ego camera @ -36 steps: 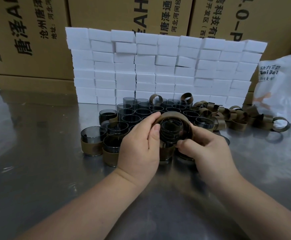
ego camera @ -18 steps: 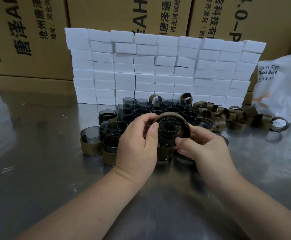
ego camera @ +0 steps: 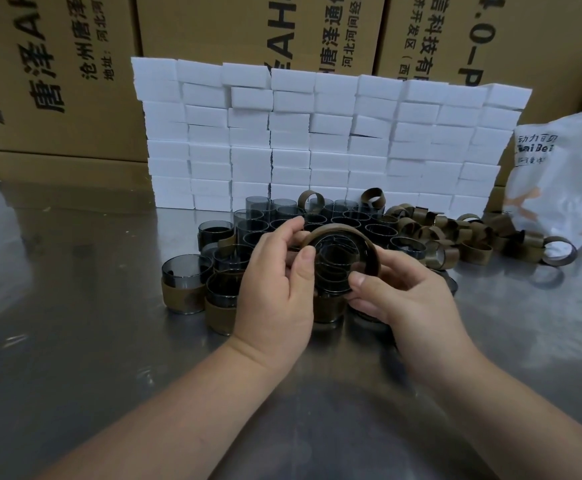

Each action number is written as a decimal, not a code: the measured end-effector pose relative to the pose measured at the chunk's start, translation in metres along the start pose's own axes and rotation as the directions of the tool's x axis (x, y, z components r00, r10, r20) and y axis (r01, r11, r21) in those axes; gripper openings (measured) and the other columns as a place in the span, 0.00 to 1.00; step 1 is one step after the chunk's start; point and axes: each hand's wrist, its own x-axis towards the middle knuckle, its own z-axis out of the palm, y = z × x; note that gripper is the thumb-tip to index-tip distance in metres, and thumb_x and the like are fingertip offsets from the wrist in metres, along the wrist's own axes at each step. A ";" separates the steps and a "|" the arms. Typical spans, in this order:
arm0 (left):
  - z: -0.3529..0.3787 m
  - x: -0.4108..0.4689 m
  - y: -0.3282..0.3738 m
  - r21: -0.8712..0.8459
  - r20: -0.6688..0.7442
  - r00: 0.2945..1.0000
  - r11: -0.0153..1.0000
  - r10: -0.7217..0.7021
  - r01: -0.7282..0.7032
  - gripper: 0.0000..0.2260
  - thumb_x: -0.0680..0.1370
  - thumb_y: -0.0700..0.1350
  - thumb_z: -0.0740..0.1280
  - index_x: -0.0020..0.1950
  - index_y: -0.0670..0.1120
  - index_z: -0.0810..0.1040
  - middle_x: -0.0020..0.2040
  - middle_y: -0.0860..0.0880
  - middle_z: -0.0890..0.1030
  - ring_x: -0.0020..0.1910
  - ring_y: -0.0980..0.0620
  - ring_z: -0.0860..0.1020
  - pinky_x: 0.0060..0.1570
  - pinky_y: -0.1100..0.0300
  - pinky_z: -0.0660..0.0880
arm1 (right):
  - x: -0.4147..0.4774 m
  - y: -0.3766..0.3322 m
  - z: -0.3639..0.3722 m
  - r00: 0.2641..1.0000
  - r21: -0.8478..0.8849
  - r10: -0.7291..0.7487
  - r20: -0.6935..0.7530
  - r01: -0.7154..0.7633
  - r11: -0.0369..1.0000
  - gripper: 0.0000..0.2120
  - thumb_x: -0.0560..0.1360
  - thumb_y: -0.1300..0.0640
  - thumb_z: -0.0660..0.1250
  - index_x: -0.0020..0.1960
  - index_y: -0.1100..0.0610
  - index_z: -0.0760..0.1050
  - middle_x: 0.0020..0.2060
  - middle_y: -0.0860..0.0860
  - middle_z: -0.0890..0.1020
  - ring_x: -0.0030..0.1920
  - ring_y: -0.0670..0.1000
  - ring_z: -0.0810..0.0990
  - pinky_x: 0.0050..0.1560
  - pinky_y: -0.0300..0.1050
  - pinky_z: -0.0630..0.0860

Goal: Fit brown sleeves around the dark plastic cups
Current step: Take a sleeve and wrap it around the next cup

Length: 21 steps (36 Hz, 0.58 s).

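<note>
Place: a packing or assembly workshop that also stores stock.
Backdrop: large cardboard cartons stand side by side, printed with bold Chinese characters and letters like shipping boxes.
Stock: white foam-like blocks are piled in neat rows, forming a wall in front of the cartons.
Work surface: a wide, shiny metal counter.
Bulk goods: dozens of identical dark cups stand packed together. A heap of loose brown sleeves lies just beside them, and a few sleeved cups stand at the left.
Handwork: the left hand and right hand grip one held sleeve.
Packaging: a crumpled printed plastic bag sits at the right.
</note>
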 end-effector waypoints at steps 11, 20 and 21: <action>0.002 -0.004 -0.005 -0.335 0.295 0.894 0.840 -0.337 0.427 0.42 0.66 0.71 0.55 0.66 0.41 0.71 0.56 0.42 0.79 0.56 0.47 0.78 0.52 0.53 0.75 | 0.000 0.006 0.001 0.997 0.058 0.038 0.063 -0.042 0.997 0.22 0.63 0.54 0.70 0.58 0.50 0.77 0.48 0.52 0.84 0.47 0.54 0.84 0.47 0.47 0.80; 0.004 0.001 -0.008 -0.494 0.370 0.812 0.645 -0.452 0.583 0.30 0.68 0.64 0.55 0.56 0.43 0.77 0.47 0.41 0.81 0.38 0.50 0.80 0.36 0.59 0.73 | 0.003 0.008 0.003 0.972 0.150 0.172 0.157 -0.196 0.969 0.31 0.65 0.41 0.67 0.62 0.57 0.75 0.45 0.55 0.84 0.43 0.49 0.82 0.46 0.41 0.78; 0.005 0.001 -0.008 -0.493 0.375 0.810 0.643 -0.451 0.586 0.30 0.68 0.64 0.55 0.57 0.43 0.77 0.47 0.41 0.82 0.39 0.50 0.80 0.37 0.58 0.73 | 0.003 0.008 0.002 0.971 0.148 0.170 0.169 -0.196 0.969 0.25 0.64 0.41 0.68 0.56 0.54 0.79 0.44 0.54 0.84 0.42 0.49 0.81 0.45 0.41 0.78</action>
